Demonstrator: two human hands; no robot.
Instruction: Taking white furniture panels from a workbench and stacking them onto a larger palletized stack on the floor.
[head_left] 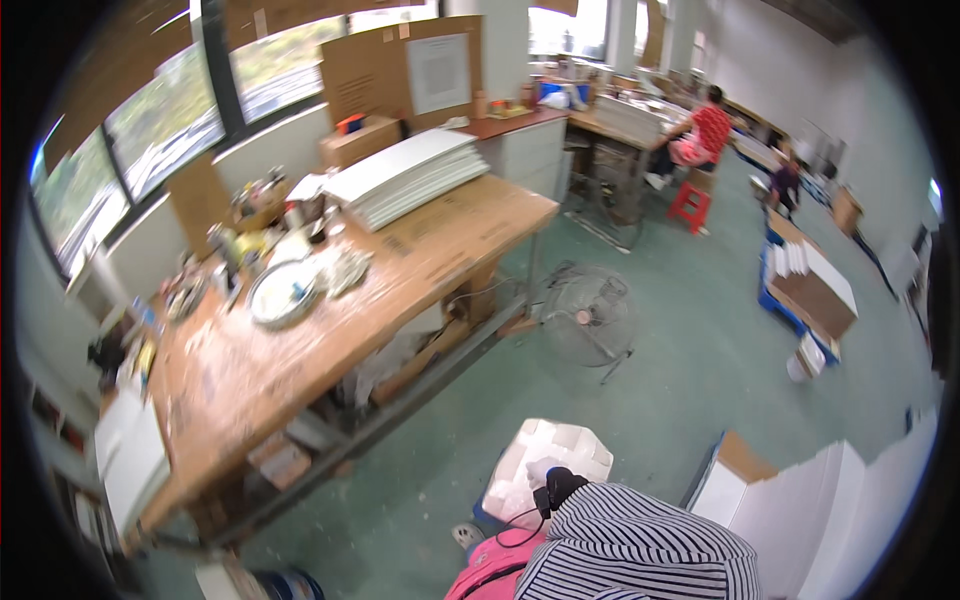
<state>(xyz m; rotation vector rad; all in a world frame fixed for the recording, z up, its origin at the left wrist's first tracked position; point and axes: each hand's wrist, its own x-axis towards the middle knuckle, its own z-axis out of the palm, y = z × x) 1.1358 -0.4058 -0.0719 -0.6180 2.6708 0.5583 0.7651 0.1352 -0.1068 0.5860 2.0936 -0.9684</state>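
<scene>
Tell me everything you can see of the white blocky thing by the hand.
The white blocky thing has an angular outline and a faceted top with faint seams; its material is unclear. It shows against the green floor, with blue along its lower left edge. The right hand overlaps it; whether they touch is unclear.

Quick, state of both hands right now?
Left hand: out of view, can't tell.
Right hand: over the white block; too blurred to tell open or closed.

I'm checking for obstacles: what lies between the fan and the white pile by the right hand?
The head view shows a stretch of green floor between the fan and the white pile, with no object standing there.
</scene>
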